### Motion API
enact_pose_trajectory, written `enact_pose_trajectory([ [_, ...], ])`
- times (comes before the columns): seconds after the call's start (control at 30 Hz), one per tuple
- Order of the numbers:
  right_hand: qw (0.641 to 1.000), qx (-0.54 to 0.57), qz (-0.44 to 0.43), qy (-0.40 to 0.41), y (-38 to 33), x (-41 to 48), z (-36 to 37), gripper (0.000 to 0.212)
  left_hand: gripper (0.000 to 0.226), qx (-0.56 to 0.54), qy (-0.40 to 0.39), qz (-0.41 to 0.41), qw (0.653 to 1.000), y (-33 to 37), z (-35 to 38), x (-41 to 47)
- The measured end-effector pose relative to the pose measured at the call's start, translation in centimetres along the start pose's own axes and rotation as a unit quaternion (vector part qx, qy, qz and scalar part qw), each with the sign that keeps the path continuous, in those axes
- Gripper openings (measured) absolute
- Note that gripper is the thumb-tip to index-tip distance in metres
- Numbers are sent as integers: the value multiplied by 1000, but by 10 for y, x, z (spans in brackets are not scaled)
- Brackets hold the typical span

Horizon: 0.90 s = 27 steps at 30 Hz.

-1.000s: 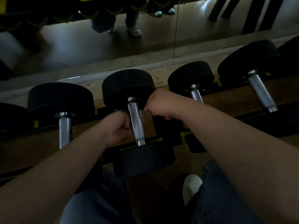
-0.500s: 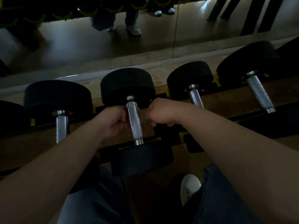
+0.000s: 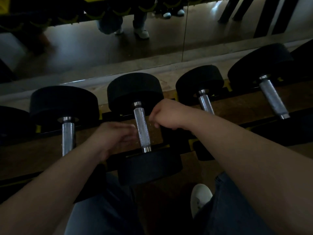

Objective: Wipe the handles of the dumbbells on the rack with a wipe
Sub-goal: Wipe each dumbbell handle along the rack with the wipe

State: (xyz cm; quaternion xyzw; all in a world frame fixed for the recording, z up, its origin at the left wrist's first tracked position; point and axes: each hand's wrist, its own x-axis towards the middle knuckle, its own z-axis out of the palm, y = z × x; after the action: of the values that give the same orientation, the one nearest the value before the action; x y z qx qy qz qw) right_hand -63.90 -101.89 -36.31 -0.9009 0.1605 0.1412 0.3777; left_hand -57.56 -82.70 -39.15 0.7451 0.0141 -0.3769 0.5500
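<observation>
Your right hand (image 3: 166, 114) is closed in a fist, the fingers curled under. It stays just to the right of the upper part of the handle (image 3: 142, 128) of the middle dumbbell (image 3: 134, 92), very near to it, but whether it touches I cannot tell. The wipe does not show in this dark view, so I cannot tell if the fist holds it. Your left hand (image 3: 116, 138) is on the other side of the same handle, a little nearer to you than the right one. It is blurred; the fingers point toward the metal bar and come close to it, but I cannot tell if they are straight, curled, or holding something. The handle lies between your two hands, silver and rough, and runs from the far black head down to the near black head (image 3: 149, 167), which sits just below your left wrist. The dumbbell rests across the rack (image 3: 177, 135), whose dark rail passes under your right fist. Left of your left hand is the handle of another dumbbell (image 3: 68, 138), partly behind your forearm. Right of your right hand are two more handles, one near (image 3: 205, 104) and one well apart (image 3: 272, 99). Beyond both hands a mirror (image 3: 101, 48) stands along the wall. Below your right forearm a white shoe (image 3: 200, 197) shows.
</observation>
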Motion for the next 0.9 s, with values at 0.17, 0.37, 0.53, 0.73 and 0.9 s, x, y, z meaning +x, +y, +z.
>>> enact_pose_trajectory([
  [0.17,991,92,-95,32,-8,-4,4,27,9,-48,-20,34,998,18,-1,-7],
  [0.37,986,91,-125,54,-9,2,11,19,21,-96,-55,17,994,21,5,-6],
  [0.53,987,98,-2,131,4,21,23,19,29,-30,-3,21,999,9,-1,0],
  [0.73,988,10,60,-142,13,3,27,7,42,-19,-80,20,996,-13,2,0],
  [0.9,965,233,124,-4,7,12,32,14,46,7,-98,20,995,-13,-2,5],
])
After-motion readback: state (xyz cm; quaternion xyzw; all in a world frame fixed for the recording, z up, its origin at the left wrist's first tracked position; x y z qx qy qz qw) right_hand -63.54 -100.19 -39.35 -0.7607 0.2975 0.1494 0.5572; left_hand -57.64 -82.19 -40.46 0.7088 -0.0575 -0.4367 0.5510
